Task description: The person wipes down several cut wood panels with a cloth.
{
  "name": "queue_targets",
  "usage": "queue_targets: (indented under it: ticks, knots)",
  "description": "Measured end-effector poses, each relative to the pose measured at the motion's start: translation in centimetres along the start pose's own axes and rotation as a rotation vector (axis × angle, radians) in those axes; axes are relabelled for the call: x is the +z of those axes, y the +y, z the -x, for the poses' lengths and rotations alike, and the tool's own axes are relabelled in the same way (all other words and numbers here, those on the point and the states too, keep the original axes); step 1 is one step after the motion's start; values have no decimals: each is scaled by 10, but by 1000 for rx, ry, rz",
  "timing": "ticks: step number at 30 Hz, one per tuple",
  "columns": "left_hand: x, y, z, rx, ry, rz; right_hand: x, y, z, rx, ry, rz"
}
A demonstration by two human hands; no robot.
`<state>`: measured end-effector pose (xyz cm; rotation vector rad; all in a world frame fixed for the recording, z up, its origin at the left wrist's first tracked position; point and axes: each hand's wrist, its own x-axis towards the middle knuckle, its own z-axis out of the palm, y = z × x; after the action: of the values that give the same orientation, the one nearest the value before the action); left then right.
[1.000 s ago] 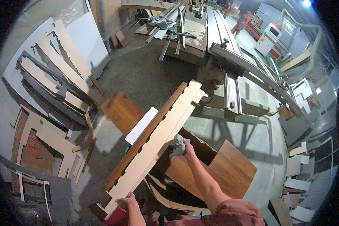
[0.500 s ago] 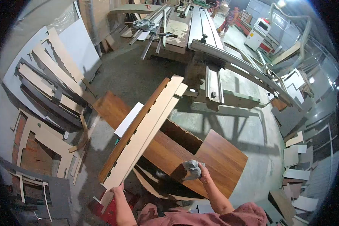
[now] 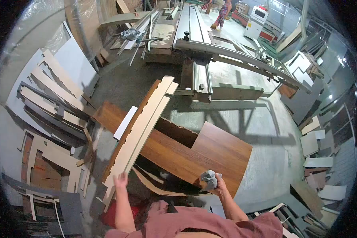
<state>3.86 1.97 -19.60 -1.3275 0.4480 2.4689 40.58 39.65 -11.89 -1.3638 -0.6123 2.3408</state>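
The concrete floor (image 3: 261,131) on my right gives open room, while the left side is crowded with offcuts (image 3: 55,95). The brown panel (image 3: 222,152) lies flat before me. Over its left part goes the long pale board (image 3: 141,127). Its long axis runs from near me away and a little to the right, and its far end points to the saw machine (image 3: 202,79) (the notched brown edge is at the left). My left hand (image 3: 121,180) is on its near end, but I cannot tell if it clasps. My right hand (image 3: 220,186) is clenched around a grey rag (image 3: 209,179) at the panel's near edge.
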Motion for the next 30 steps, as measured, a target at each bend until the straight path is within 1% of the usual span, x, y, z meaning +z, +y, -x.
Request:
queue_targets:
  ticks: [1, 2, 3, 4, 5, 6, 7, 8, 9, 10, 11, 12, 13, 14, 15, 16, 18, 19, 20, 21, 23, 24, 25, 27, 28, 29, 30]
  knots:
    - [7, -15, 6, -12, -107, -83, -1, 3, 2, -1, -8, -10]
    - [28, -51, 50, -148, -220, -165, 2, 8, 5, -3, -35, -38]
    - [32, -80, 52, -371, -284, -195, 5, 15, 7, -4, -60, -65]
    - [32, -121, 70, -406, -289, -231, 12, 26, 1, 7, -134, -117]
    - [27, -159, 78, -470, -259, -300, 30, 32, 3, 22, -212, -74]
    - [26, -189, 99, -664, -494, -475, 56, 41, 7, 11, -245, -85]
    - [14, -220, 105, -798, -572, -480, 78, 53, 10, -1, -277, -95]
    - [8, -247, 122, -808, -554, -632, 90, 69, 4, 41, -288, -178]
    - [8, -258, 132, -815, -537, -785, 101, 80, -2, 81, -301, -262]
    - [13, -253, 124, -817, -543, -793, 117, 71, 12, 20, -326, -234]
    - [22, -248, 114, -817, -555, -856, 127, 66, 25, 9, -327, -237]
    - [29, -243, 101, -817, -566, -917, 132, 60, 34, -15, -225, -393]
    - [34, -231, 86, -825, -573, -918, 135, 53, 40, -38, -121, -546]
    - [37, -211, 67, -696, -534, -1031, 135, 47, 46, -68, -168, -617]
    - [37, -198, 58, -562, -488, -1140, 123, 48, 34, -90, -139, -631]
    - [42, -191, 66, -564, -485, -1141, 115, 47, 34, -74, -128, -584]
    - [58, -174, 84, -598, -484, -870, 114, 58, 27, -56, -120, -544]
    - [63, -174, 93, -597, -481, -875, 117, 66, 22, 6, -139, -481]
    - [66, -183, 105, -682, -547, -833, 118, 74, 19, 68, -157, -417]
    - [67, -191, 116, -768, -612, -788, 131, 83, 20, 199, -140, -498]
    - [67, -203, 133, -905, -649, -783, 105, 131, -26, 261, -233, -88]
    - [63, -205, 135, -864, -645, -885, 114, 141, -24, 220, -355, -43]
    - [66, -199, 137, -867, -643, -891, 127, 147, -18, 219, -353, -50]
    - [77, -185, 138, -781, -743, -1121, 154, 150, -6, 167, -137, -552]
    - [79, -178, 129, -746, -773, -1218, 154, 145, -1, 157, -138, -515]
    - [81, -168, 121, -744, -773, -1229, 144, 146, -1, 217, -108, -796]
    - [83, -157, 113, -615, -808, -1439, 142, 140, 1, 159, -18, -833]
